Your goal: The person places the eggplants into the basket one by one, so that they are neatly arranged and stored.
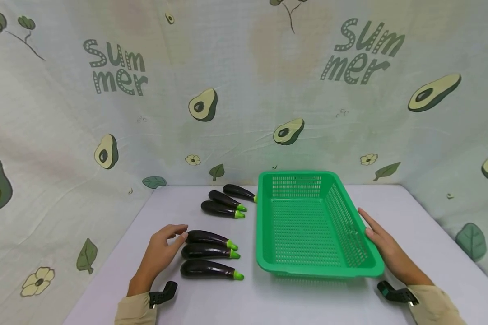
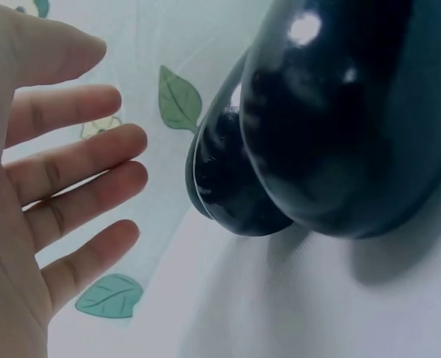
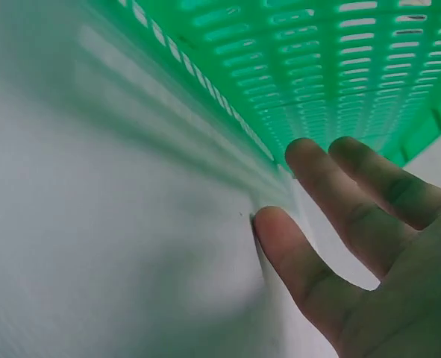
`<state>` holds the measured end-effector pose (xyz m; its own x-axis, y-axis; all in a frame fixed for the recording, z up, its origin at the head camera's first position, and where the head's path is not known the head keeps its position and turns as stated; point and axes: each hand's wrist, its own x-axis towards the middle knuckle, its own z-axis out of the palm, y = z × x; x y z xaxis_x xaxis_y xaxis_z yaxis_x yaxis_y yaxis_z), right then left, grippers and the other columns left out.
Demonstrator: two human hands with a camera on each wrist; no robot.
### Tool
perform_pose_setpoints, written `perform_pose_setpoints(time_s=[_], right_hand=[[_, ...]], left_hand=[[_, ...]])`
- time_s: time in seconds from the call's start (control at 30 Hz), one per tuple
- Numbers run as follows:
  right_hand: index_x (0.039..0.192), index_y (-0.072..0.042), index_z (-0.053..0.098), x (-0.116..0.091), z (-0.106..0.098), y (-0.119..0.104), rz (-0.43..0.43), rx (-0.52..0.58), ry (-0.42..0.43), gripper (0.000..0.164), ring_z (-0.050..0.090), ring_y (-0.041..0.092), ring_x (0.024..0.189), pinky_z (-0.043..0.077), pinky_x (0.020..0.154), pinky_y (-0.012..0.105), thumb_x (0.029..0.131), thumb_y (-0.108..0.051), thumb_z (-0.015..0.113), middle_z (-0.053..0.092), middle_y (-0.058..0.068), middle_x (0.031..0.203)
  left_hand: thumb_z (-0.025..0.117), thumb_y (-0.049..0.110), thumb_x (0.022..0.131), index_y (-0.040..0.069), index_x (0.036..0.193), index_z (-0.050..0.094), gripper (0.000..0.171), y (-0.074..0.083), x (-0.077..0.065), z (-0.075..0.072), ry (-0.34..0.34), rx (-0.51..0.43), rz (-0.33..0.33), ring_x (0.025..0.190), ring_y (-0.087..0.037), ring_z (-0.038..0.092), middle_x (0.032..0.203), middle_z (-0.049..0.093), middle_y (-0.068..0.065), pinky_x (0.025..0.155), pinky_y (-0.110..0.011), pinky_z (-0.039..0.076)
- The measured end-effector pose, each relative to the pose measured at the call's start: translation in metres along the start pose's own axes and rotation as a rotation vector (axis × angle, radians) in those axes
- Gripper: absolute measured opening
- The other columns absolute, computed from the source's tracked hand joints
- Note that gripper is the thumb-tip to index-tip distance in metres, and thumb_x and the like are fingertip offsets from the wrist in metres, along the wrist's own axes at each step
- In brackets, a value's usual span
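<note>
My left hand [image 1: 159,253] is beside the blunt left ends of three dark eggplants, its fingers spread and bent a little, holding nothing. The fingertips come close to the farthest of these, an eggplant [image 1: 209,238]; a middle eggplant [image 1: 205,251] and a nearest eggplant [image 1: 207,268] lie parallel. In the left wrist view, the hand [image 2: 63,164] shows a gap between its fingers and a glossy eggplant [image 2: 332,134]. My right hand [image 1: 390,248] lies along the right side of a green plastic basket [image 1: 264,225]. Its fingers [image 3: 339,201] extend straight beside the slotted wall.
Three more eggplants lie farther back, left of the basket: a front one [image 1: 219,209], a middle one [image 1: 224,198] and a rear one [image 1: 237,191]. The white table [image 1: 244,302] ends at a printed cloth backdrop [image 1: 244,90] with avocados and leaves.
</note>
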<state>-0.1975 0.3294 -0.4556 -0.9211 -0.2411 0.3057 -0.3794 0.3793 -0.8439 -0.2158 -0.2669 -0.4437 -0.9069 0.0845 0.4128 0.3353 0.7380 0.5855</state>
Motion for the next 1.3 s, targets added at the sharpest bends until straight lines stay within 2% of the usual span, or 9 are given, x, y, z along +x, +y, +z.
perform_pose_setpoints(time_s=[0.17,0.37,0.6,0.67,0.83,0.93,1.07,1.17,1.3], right_hand=[[0.163,-0.020,0.009,0.001,-0.002,-0.002,-0.015,0.020,0.007,0.056,0.013,-0.011,0.139,0.019,0.096,0.003,0.111,-0.016,0.029,0.006,0.000,0.167],[0.163,-0.018,0.011,0.001,-0.002,-0.001,-0.008,-0.015,0.003,0.056,0.012,-0.013,0.139,0.019,0.097,0.002,0.111,-0.017,0.031,0.009,-0.004,0.166],[0.163,-0.019,0.013,-0.002,0.001,0.004,0.012,0.002,0.035,0.055,0.016,-0.010,0.138,0.023,0.096,0.003,0.111,-0.018,0.031,0.013,-0.010,0.164],[0.163,-0.021,0.013,-0.003,0.003,0.005,0.030,0.015,0.033,0.055,0.020,-0.009,0.136,0.027,0.095,0.006,0.111,-0.020,0.031,0.012,-0.007,0.165],[0.163,-0.025,0.014,-0.006,0.006,0.002,0.061,0.016,0.045,0.055,0.039,0.001,0.125,0.041,0.089,0.018,0.111,-0.022,0.031,0.015,0.013,0.164],[0.163,-0.025,0.015,-0.006,0.007,0.000,0.057,0.010,0.059,0.055,0.037,0.002,0.126,0.040,0.089,0.018,0.111,-0.021,0.031,0.016,0.014,0.164],[0.162,-0.021,0.018,-0.003,0.009,-0.003,0.020,0.035,0.060,0.055,0.032,-0.002,0.129,0.033,0.091,0.012,0.110,-0.018,0.032,0.014,0.014,0.165],[0.162,-0.019,0.018,-0.001,0.010,-0.005,0.005,0.033,0.047,0.055,0.036,-0.001,0.127,0.036,0.091,0.013,0.110,-0.016,0.033,0.015,0.020,0.163],[0.162,-0.023,0.018,-0.001,0.009,-0.006,0.024,-0.001,0.040,0.055,0.041,0.002,0.124,0.039,0.090,0.019,0.110,-0.018,0.033,0.018,0.019,0.162]], left_hand=[[0.067,0.023,0.099,0.008,0.120,0.072,0.027,0.002,0.003,0.005,0.015,-0.012,0.001,0.104,-0.022,0.063,0.113,0.070,0.000,0.090,-0.048,0.051],[0.067,0.024,0.099,0.010,0.120,0.072,0.026,0.000,0.002,0.011,0.012,-0.013,-0.018,0.106,-0.024,0.064,0.113,0.070,0.000,0.090,-0.049,0.052],[0.065,0.027,0.100,0.012,0.120,0.072,0.026,-0.002,0.004,0.014,0.002,-0.038,-0.002,0.101,-0.022,0.066,0.112,0.070,0.001,0.088,-0.050,0.052],[0.066,0.025,0.100,0.011,0.120,0.072,0.025,-0.002,0.005,0.012,0.003,-0.044,0.002,0.099,-0.021,0.066,0.111,0.070,0.002,0.087,-0.051,0.052],[0.066,0.024,0.100,0.011,0.120,0.073,0.025,-0.003,0.008,0.008,0.002,-0.032,0.016,0.097,-0.018,0.066,0.109,0.070,0.004,0.085,-0.049,0.052],[0.066,0.023,0.100,0.012,0.117,0.073,0.022,-0.005,0.010,0.007,0.011,-0.029,0.019,0.094,-0.014,0.066,0.107,0.070,0.006,0.084,-0.042,0.053],[0.065,0.025,0.100,0.014,0.113,0.074,0.019,-0.007,0.007,0.006,0.010,-0.038,-0.020,0.093,-0.010,0.064,0.104,0.071,0.007,0.083,-0.034,0.053],[0.065,0.028,0.101,0.016,0.109,0.074,0.018,-0.009,0.002,0.006,0.001,-0.049,-0.083,0.093,-0.010,0.063,0.102,0.071,0.007,0.083,-0.033,0.052],[0.065,0.031,0.100,0.017,0.107,0.075,0.019,-0.009,-0.001,0.007,-0.011,-0.062,-0.126,0.092,-0.010,0.064,0.101,0.072,0.007,0.082,-0.033,0.052]])
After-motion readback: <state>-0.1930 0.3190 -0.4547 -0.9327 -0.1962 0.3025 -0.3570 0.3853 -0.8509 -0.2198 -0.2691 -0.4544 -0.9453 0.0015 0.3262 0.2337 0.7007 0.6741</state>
